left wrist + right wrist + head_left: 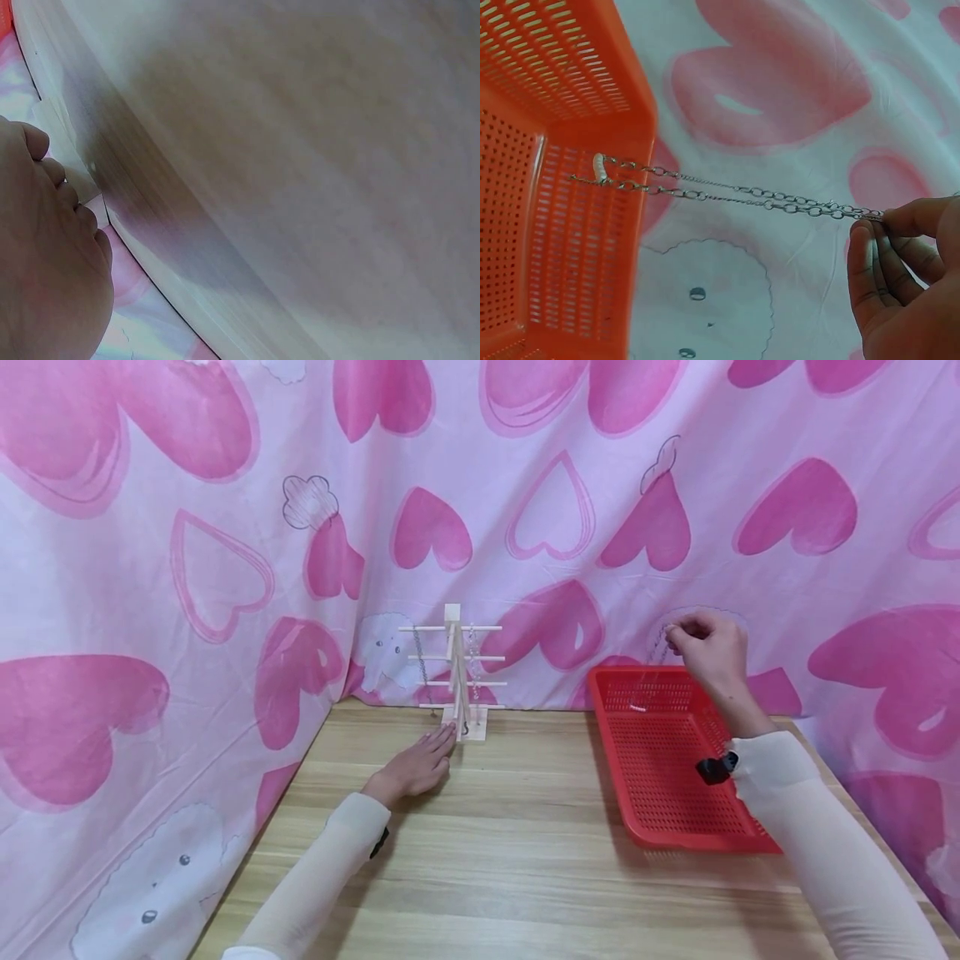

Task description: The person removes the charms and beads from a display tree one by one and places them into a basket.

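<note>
Right hand [907, 285] grip pinches a silver chain [727, 187] hanging above the otherwise empty red basket [667, 777].

1. Pale wood with visible grain, matt, smooth: table [525, 852].
2. Unpainted light wood, matt: jewellery stand [455, 672].
3. Red perforated plastic, slightly glossy: basket [667, 777].
4. Silvery metal links, shiny: chain [735, 191].
5. Soft cloth printed with pink hearts, matt, creased: backdrop [187, 568].
6. Cream stretch fabric, smooth: sleeves [832, 852].
</note>
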Tool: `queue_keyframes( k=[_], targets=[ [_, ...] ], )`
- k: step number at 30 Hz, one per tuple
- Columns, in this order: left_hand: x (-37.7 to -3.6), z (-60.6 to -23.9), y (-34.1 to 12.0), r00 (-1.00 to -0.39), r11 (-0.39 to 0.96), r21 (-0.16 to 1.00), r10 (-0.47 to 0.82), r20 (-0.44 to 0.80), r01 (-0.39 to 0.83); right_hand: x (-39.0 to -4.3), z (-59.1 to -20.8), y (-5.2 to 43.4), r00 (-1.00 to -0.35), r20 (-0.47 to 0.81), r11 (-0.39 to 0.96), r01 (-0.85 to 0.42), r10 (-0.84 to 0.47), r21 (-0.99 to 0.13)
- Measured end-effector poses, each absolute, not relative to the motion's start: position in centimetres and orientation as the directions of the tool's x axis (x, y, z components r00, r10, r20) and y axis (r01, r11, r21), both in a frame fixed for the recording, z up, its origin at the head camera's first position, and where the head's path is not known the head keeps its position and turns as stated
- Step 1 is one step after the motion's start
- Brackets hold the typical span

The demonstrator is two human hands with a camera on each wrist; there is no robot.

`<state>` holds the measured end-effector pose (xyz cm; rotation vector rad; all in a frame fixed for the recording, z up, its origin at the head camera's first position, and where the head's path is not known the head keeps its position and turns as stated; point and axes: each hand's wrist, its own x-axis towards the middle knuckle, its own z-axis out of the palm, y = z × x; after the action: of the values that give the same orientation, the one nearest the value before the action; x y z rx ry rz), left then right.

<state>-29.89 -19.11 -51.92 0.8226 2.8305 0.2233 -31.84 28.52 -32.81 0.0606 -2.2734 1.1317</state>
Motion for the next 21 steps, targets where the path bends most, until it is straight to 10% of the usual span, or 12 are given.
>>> queue_keyframes(
  k=[21],
  targets=[
    [-30.0,-52.4,-19.2,-0.824,0.827,0.197,0.554,-0.12,0.527,-33.0,-38.4,30.8,-0.927,0.336,0.748,-0.103,0.166,-0.655]
  ],
)
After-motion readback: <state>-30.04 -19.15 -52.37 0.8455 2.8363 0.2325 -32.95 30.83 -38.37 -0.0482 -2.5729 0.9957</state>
